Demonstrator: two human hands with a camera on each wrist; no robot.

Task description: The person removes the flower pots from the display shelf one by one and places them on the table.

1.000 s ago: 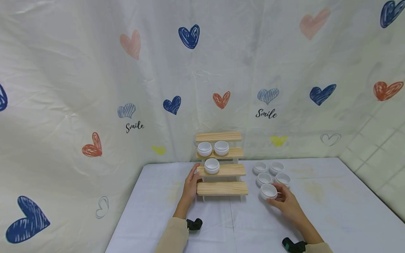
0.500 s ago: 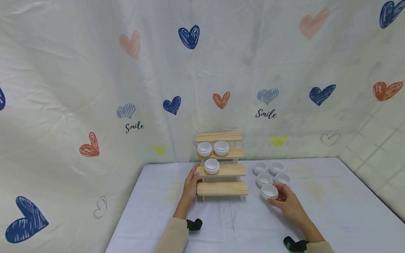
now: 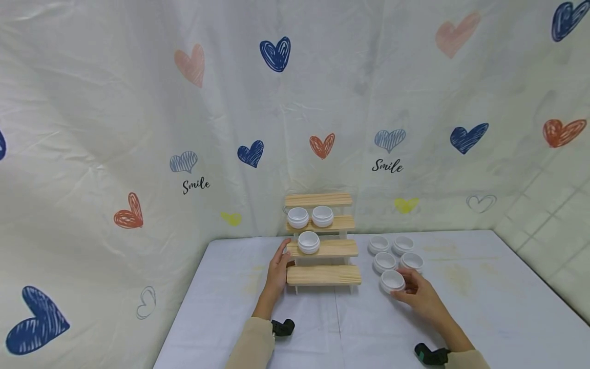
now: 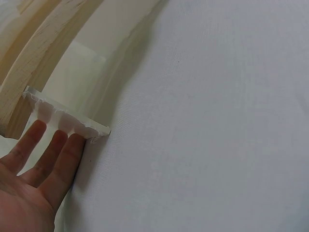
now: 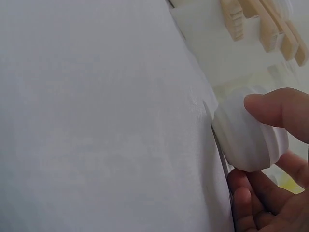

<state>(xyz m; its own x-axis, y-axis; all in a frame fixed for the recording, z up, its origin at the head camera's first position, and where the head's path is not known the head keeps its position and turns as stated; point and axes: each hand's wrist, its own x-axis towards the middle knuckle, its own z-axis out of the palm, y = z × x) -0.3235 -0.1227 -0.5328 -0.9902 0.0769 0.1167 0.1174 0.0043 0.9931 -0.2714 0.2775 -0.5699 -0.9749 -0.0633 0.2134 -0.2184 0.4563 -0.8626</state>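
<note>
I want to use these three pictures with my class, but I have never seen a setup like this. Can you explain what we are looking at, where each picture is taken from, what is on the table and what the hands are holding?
There is no machine here: a person works with two bare hands and wears three cameras. The wide picture comes from a camera on the head, looking forward and down. The other two come from cameras on the wrists, so each shows its own hand close up.

On the white table stands a stepped wooden rack with three small white jars on its steps. More white jars sit in a group to its right.

The left hand rests with straight fingers against the rack's left side and holds nothing. The right hand grips the nearest white jar; the right wrist view shows the thumb and fingers around it.

Behind the table hangs a cloth printed with hearts.
</note>
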